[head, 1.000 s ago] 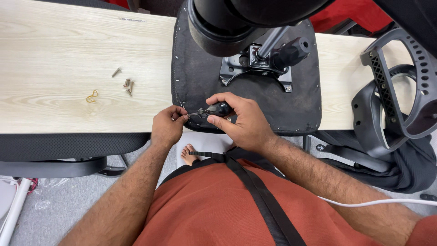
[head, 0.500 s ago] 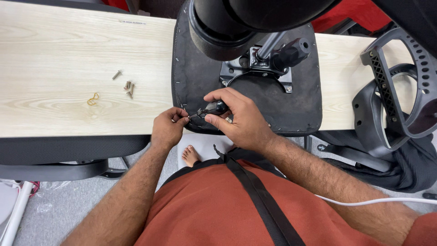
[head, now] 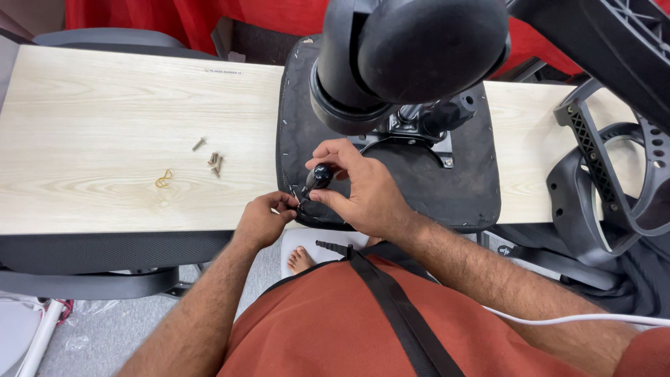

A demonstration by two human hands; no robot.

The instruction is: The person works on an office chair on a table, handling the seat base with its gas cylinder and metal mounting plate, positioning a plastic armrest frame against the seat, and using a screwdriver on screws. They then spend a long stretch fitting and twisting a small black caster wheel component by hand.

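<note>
An upturned black chair seat (head: 460, 185) lies across a light wooden table (head: 105, 139), with its metal mechanism plate (head: 412, 136) and a large black cylinder (head: 412, 56) rising toward me. My right hand (head: 359, 192) grips a black-handled screwdriver (head: 317, 178), its tip pointing down-left at the seat's near left edge. My left hand (head: 264, 220) pinches something small at that same edge, right at the screwdriver tip; the small part is hidden by my fingers.
Several loose screws (head: 213, 159) and a yellow rubber band (head: 163, 179) lie on the table left of the seat. Black plastic armrest parts (head: 607, 181) sit at the right. A white cable (head: 579, 319) runs over my right arm. A dark chair back (head: 84, 262) is below the table edge.
The screwdriver has tilted more upright, its handle now showing above my right fingers. Both hands stay at the seat's near left edge.
</note>
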